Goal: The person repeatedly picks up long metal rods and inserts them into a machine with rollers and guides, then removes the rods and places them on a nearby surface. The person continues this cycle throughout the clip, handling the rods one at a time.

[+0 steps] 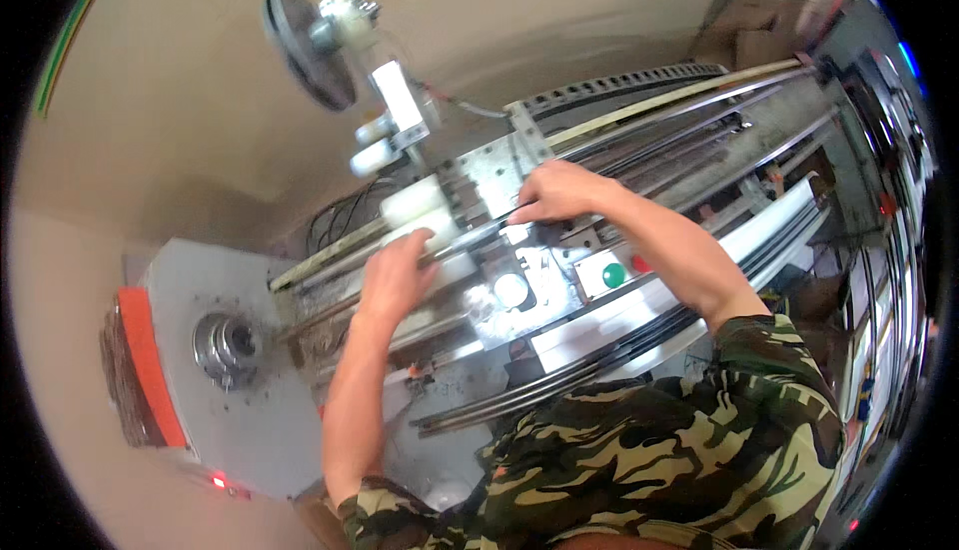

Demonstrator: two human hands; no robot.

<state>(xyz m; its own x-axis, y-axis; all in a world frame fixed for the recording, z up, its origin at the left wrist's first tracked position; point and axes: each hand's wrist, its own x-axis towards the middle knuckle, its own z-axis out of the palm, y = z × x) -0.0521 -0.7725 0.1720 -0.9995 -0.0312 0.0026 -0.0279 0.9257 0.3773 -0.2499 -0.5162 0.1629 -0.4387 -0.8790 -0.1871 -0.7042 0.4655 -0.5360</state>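
Note:
A shiny metal rod (478, 236) lies across the carriage of a long bench machine, between my two hands. My right hand (559, 193) is closed in a pinch at the rod's right end, beside a flat metal plate (499, 185). My left hand (397, 275) is near the rod's left end, its thumb and forefinger apart. Its fingertips touch or nearly touch a white block (413, 202); I cannot tell which. Below the rod, a round white disc (510, 290) sits on the carriage, which is partly washed out by glare.
A grey wheel (308, 45) on a bracket stands above the carriage. At left is a grey headstock with a round metal chuck (228, 348). A green button (612, 275) and a red button (640, 263) are under my right forearm. Several long rods (559, 385) lie along the front.

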